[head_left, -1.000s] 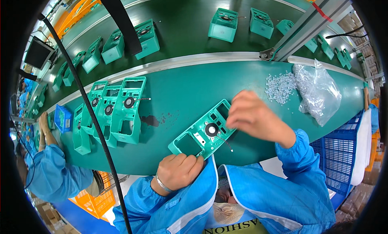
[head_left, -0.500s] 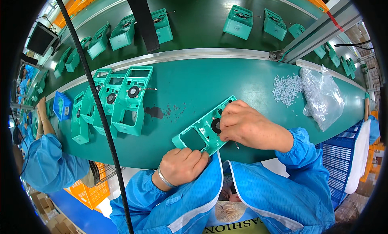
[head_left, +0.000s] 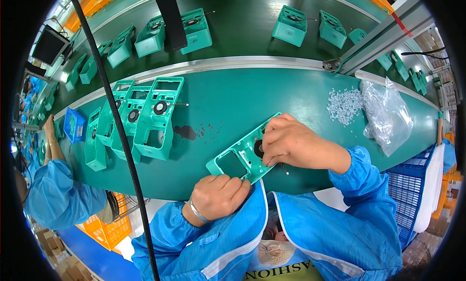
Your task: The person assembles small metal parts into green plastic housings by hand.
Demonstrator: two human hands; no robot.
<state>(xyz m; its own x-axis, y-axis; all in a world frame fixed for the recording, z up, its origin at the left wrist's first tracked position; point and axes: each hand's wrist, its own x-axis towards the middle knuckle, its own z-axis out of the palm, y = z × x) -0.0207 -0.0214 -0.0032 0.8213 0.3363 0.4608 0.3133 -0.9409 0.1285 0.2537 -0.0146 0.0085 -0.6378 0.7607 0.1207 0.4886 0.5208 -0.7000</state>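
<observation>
A teal plastic panel (head_left: 240,157) with a rectangular window and a round black part lies tilted on the green table near its front edge. My left hand (head_left: 218,196) grips the panel's near corner at the table edge. My right hand (head_left: 291,142) rests on the panel's right half, fingertips pinched at the black round part (head_left: 258,149). A thin dark wire (head_left: 283,168) pokes out below my right hand.
Three like teal panels (head_left: 145,118) lie overlapped at the left. A heap of small white parts (head_left: 343,102) and a clear plastic bag (head_left: 386,113) lie at the right. Teal housings (head_left: 290,26) ride the dark belt behind. A person in blue (head_left: 53,184) works at the left; blue crate (head_left: 405,193) right.
My right hand has come down from the panel's upper end onto its black round part. The panel has settled flatter on the table, and my left hand stays at its near corner.
</observation>
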